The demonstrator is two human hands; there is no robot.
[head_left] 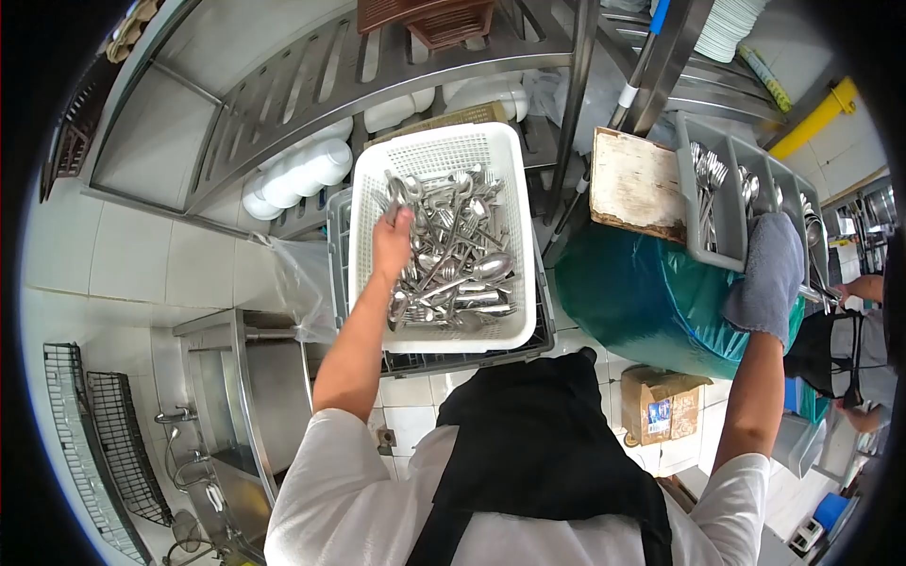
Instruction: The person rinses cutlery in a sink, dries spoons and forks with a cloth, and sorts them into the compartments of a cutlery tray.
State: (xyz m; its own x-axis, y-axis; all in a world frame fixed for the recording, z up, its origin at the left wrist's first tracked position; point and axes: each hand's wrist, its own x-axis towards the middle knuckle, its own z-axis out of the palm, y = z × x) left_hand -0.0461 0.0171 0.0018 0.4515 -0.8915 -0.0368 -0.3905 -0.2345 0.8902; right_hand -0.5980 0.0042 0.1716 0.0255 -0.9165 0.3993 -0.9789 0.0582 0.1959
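Note:
My left hand [394, 241] is closed around some pieces of cutlery [397, 192], over the left side of a white perforated plastic basket [528, 283]. A jumbled heap of metal spoons and forks [458, 245] fills the basket's middle. A grey towel [769, 259] covers my right hand, hiding its fingers; only the wrist [760, 344] shows below it. The towel lies against the front of a grey compartment cutlery tray [694, 203]. Forks [710, 174] stand in its left compartment, spoons [748, 184] in the one beside it.
Under the basket is a dark crate [543, 325]. A worn board [637, 184] and the tray rest above a bin lined in green plastic [642, 292]. White bowls [302, 174] sit beneath a metal rack [377, 80]. A cardboard box [661, 406] stands on the floor. A co-worker [845, 354] is at the right.

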